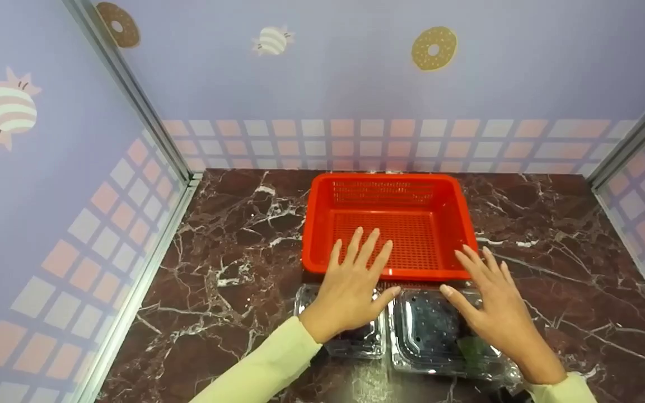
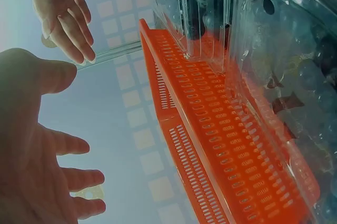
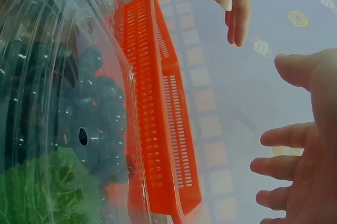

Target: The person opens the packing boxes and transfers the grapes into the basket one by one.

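Note:
An orange-red plastic basket point(image 1: 412, 235) with a slotted floor and sides sits on the table, nothing inside it. Two clear plastic clamshell boxes stand side by side at its near edge: a left box point(image 1: 359, 350) and a right box point(image 1: 426, 336). Dark round fruit point(image 3: 102, 89) shows through the clear plastic in the right wrist view, beside a green leaf point(image 3: 50, 187). My left hand point(image 1: 350, 294), fingers spread, is over the left box and the basket's near rim. Over the right box, my right hand point(image 1: 496, 308) has its fingers extended near the basket's right corner. Both hands hold nothing.
The dark red marbled table point(image 1: 233, 252) is bounded by a patterned back wall point(image 1: 345, 84) and side panels, the left panel point(image 1: 65, 196) with a metal edge strip. A small dark object point(image 1: 510, 394) lies at the bottom edge, near the right sleeve.

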A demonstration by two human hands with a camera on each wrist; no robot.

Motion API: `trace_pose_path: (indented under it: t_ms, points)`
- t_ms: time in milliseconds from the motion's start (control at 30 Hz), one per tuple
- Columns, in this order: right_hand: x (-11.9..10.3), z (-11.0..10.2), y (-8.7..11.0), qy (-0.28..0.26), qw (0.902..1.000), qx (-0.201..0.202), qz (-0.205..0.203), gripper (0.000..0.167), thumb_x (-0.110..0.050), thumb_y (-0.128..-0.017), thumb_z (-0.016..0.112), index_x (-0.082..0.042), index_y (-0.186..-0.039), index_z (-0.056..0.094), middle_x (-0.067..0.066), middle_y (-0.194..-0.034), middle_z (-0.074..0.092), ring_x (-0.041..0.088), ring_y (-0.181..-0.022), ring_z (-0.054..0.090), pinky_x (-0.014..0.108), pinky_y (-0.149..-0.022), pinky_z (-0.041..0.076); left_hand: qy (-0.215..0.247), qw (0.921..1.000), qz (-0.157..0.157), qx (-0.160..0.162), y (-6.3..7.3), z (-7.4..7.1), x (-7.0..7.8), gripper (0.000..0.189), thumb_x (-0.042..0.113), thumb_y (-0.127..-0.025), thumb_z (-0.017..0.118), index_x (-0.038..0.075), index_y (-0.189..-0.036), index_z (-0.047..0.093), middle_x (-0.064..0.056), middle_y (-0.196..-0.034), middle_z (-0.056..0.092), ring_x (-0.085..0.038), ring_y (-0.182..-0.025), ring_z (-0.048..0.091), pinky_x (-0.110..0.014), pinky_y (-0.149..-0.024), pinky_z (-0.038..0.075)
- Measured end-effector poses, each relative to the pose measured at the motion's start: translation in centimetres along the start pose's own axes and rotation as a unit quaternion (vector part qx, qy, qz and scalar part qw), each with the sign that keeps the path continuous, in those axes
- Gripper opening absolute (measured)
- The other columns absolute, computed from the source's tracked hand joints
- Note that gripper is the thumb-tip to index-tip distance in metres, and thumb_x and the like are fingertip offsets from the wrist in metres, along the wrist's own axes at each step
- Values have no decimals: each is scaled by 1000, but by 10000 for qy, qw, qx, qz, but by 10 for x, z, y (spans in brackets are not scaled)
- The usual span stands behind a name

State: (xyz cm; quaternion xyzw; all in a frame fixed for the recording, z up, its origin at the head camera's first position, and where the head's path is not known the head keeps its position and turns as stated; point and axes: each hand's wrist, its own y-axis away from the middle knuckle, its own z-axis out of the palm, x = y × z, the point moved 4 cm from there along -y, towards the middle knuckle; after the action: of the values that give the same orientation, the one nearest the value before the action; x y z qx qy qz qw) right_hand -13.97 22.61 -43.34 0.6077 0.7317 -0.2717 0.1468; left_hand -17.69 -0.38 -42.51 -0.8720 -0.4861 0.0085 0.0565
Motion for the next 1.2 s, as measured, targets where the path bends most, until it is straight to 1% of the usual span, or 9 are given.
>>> trace_pose_path:
  t_ms: [167,400,567,733,833,1033,1200]
  points:
    - [7,-1,2,-29,10000,-17,92,69,-46,-92,59,-18,-150,36,14,-157,31,41,-148,14,56,-121,0,-13,10000,25,-42,-2,3,1,77,65,-94,34,24,-156,14,-6,-164,8,-32,-151,5,-58,-119,14]
    - [15,-2,6,-240,9995,-15,226,68,-46,-92,60,-16,-149,38,14,-157,32,42,-148,14,60,-119,1,141,9998,93,-141,-4,10,5,77,65,-95,33,23,-156,14,-5,-164,7,-32,-152,4,-59,-119,15]
    - [22,-2,12,-286,9987,-95,399,69,-47,-93,58,-16,-149,37,13,-158,30,43,-148,13,60,-119,0,192,9994,117,-252,-6,13,7,77,65,-95,31,25,-157,9,-4,-165,3,-31,-152,2,-58,-120,13]
    - [27,-1,15,-298,9985,-63,447,67,-46,-94,57,-16,-150,36,14,-158,28,44,-148,12,58,-120,-1,187,9995,121,-231,-7,14,4,77,65,-95,33,24,-157,10,-4,-165,5,-31,-152,3,-58,-120,14]
    - [30,2,14,-354,9984,-32,437,67,-45,-94,58,-15,-149,37,16,-158,29,45,-147,13,59,-120,-1,138,9997,94,-202,-7,13,1,77,65,-95,34,24,-157,12,-5,-164,7,-31,-151,5,-58,-119,15]
    - [38,5,19,-595,9967,-31,549,64,-42,-93,59,-15,-148,39,18,-156,30,47,-146,14,63,-118,2,127,9995,63,-269,-6,14,1,77,65,-95,33,25,-157,12,-4,-164,5,-31,-152,4,-58,-119,15]
    - [44,4,23,-822,9945,27,648,63,-40,-93,60,-16,-148,40,19,-156,31,47,-146,14,64,-117,2,199,9993,129,-279,-6,17,5,77,64,-95,33,24,-157,11,-4,-164,6,-32,-151,5,-58,-119,15]
